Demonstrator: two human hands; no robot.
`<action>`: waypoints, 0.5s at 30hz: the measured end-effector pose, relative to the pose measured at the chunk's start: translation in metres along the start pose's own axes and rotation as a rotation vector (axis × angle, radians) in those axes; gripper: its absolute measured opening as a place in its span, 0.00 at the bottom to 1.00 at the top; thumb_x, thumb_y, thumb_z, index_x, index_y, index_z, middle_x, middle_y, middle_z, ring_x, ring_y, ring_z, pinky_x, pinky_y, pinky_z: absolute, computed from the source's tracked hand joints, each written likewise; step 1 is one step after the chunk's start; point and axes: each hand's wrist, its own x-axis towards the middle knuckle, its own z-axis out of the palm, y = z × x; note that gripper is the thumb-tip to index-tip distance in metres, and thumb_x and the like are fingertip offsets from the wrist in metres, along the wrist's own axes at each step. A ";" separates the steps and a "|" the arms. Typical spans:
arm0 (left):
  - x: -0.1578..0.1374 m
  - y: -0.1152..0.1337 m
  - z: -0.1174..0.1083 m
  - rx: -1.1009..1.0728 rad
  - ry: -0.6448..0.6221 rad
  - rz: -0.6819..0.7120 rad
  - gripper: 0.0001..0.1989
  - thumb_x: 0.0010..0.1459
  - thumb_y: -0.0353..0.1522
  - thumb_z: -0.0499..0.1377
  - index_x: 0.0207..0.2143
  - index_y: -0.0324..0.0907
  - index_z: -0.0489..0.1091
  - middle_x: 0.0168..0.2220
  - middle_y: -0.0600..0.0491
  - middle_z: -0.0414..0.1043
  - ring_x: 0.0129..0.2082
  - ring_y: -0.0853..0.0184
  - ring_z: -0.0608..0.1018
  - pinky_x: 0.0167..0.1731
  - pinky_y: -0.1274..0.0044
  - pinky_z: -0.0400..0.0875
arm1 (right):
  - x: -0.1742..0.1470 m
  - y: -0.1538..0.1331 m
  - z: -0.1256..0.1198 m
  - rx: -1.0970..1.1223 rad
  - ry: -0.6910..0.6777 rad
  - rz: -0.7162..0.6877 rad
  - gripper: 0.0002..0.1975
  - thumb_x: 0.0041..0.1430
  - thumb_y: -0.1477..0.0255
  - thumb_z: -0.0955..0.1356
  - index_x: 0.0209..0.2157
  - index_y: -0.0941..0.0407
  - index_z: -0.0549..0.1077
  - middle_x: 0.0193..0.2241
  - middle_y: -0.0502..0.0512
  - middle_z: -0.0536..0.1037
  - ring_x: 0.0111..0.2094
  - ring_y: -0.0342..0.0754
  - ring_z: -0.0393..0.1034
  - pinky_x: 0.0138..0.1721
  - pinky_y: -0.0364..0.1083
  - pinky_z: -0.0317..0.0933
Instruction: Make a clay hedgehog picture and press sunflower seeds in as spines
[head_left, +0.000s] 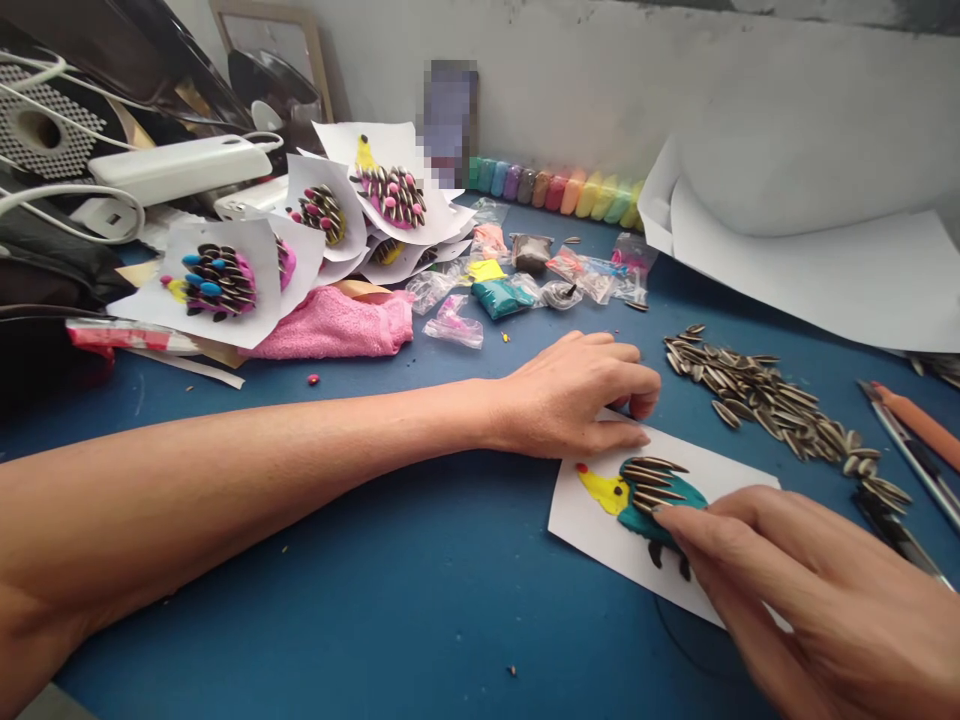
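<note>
A white paper card [581, 530] lies on the blue table, bearing a clay hedgehog with a yellow head [602, 491], a red nose and a teal body [637, 521]. Several striped sunflower seeds [654, 478] stick out of the body in rows, and dark legs show below. My left hand [581, 395] rests at the card's upper left edge, fingers curled, thumb pressed along the paper. Over the body, my right hand [810, 590] pinches thumb and finger together around a sunflower seed, mostly hidden by the fingertips. It also covers the card's right part.
Loose sunflower seeds [772, 400] lie in a pile at right, near pens [911, 440]. Small bags of clay [502, 297], a pink towel [337, 322] and finished hedgehog cards [225, 280] sit further back. A row of coloured clay [555, 190] and white sheets [810, 270] line the wall.
</note>
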 end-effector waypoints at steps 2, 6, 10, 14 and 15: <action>0.000 0.001 0.000 -0.003 -0.003 0.002 0.06 0.59 0.34 0.63 0.35 0.41 0.72 0.35 0.54 0.69 0.38 0.66 0.69 0.43 0.72 0.62 | 0.000 -0.001 0.000 -0.022 0.005 -0.016 0.14 0.69 0.70 0.58 0.42 0.51 0.74 0.30 0.50 0.74 0.27 0.42 0.68 0.27 0.41 0.59; 0.000 0.002 0.000 -0.013 0.004 -0.011 0.06 0.59 0.35 0.63 0.35 0.41 0.71 0.35 0.54 0.69 0.38 0.66 0.69 0.42 0.73 0.62 | 0.004 -0.004 -0.009 -0.073 0.037 -0.042 0.12 0.67 0.69 0.61 0.38 0.51 0.76 0.29 0.49 0.76 0.24 0.42 0.70 0.24 0.42 0.57; 0.000 0.004 0.000 -0.042 -0.003 -0.018 0.06 0.59 0.35 0.63 0.34 0.41 0.71 0.35 0.54 0.70 0.38 0.66 0.69 0.43 0.74 0.61 | 0.007 0.009 -0.023 -0.131 0.146 0.013 0.11 0.66 0.67 0.63 0.33 0.52 0.75 0.28 0.49 0.79 0.25 0.44 0.73 0.28 0.44 0.60; 0.001 0.006 -0.001 -0.060 -0.017 -0.033 0.06 0.59 0.34 0.63 0.33 0.41 0.71 0.34 0.54 0.70 0.37 0.66 0.69 0.42 0.74 0.60 | 0.010 0.050 -0.031 -0.302 0.168 0.188 0.16 0.68 0.64 0.59 0.34 0.53 0.75 0.31 0.51 0.81 0.28 0.46 0.76 0.25 0.45 0.60; 0.001 0.006 -0.001 -0.061 -0.018 -0.033 0.06 0.59 0.34 0.63 0.33 0.41 0.71 0.33 0.54 0.70 0.36 0.67 0.69 0.41 0.74 0.60 | 0.010 0.061 -0.030 -0.346 0.151 0.201 0.18 0.68 0.63 0.59 0.32 0.53 0.76 0.31 0.53 0.81 0.32 0.49 0.77 0.26 0.47 0.61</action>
